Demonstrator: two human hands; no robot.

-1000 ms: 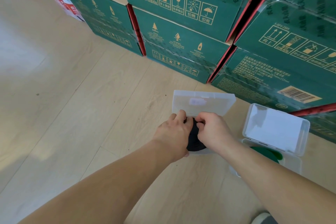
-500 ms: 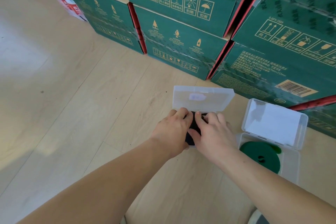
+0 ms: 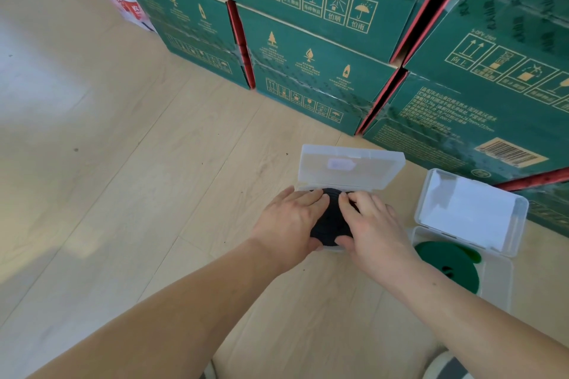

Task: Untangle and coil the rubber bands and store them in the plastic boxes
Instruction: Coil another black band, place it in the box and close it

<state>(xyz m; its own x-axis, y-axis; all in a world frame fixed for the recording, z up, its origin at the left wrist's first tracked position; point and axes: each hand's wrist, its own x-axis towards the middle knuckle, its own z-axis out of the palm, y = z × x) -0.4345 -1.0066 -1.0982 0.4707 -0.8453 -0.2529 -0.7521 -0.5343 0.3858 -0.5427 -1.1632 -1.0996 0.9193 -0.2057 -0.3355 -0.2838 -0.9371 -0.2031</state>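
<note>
Black coiled rubber band (image 3: pixel 331 221) lies in the clear plastic box (image 3: pixel 351 168), whose lid stands open, on the wooden floor (image 3: pixel 123 194) just before the green cartons (image 3: pixel 308 64). Left hand (image 3: pixel 289 221) and right hand (image 3: pixel 375 224) press flat on it, fingers straight. Beside it to the right, a second open box (image 3: pixel 471 212) holds a green coil (image 3: pixel 446 264).

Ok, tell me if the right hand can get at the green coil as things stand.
Probably yes. The green coil lies uncovered in its plastic box, lid tipped back, just beside the right hand. Nothing stands between them; that hand only has to come off the black coil it presses.
</note>
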